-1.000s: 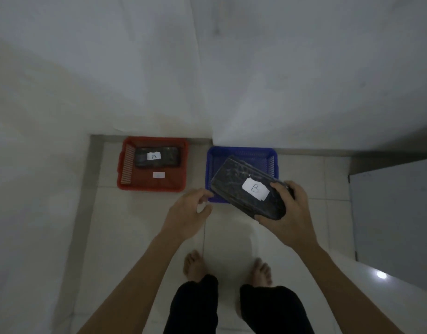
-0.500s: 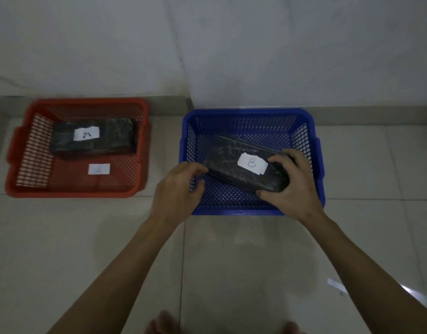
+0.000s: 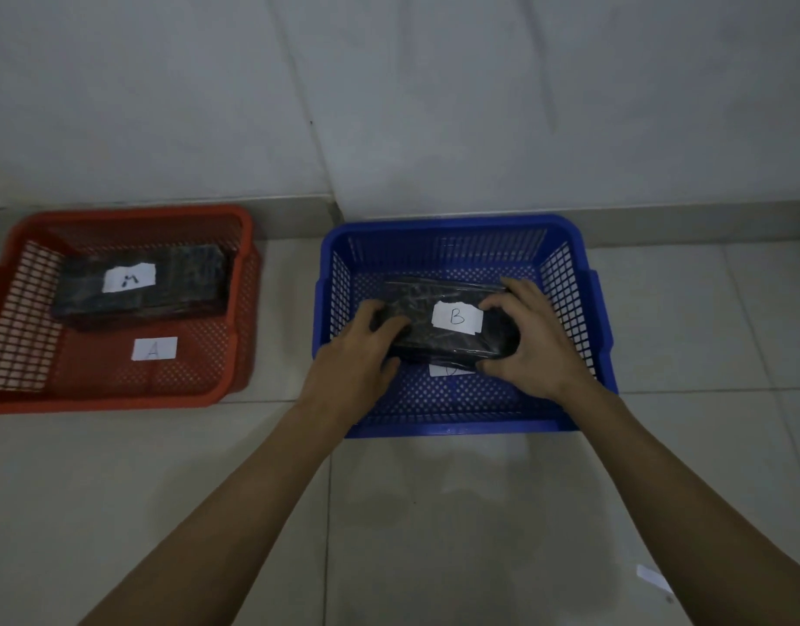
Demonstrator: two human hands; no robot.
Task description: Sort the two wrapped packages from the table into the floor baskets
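Observation:
A dark wrapped package with a white "B" label (image 3: 443, 327) lies inside the blue basket (image 3: 452, 424) on the floor. My left hand (image 3: 357, 354) grips its left end and my right hand (image 3: 531, 341) grips its right end. A paper tag on the basket floor peeks out under the package. To the left, the red basket (image 3: 217, 377) holds the other dark wrapped package (image 3: 181, 282), which carries a white label, and a paper tag marked "A" (image 3: 154, 348) lies on the red basket's floor.
Both baskets stand on pale floor tiles against a white wall (image 3: 389, 106), with a wall corner between them. A small scrap of paper (image 3: 655, 576) lies on the tiles at the lower right.
The view has dropped closer to the baskets. The "B" package has gone down into the blue basket, and my left hand has come onto its left end.

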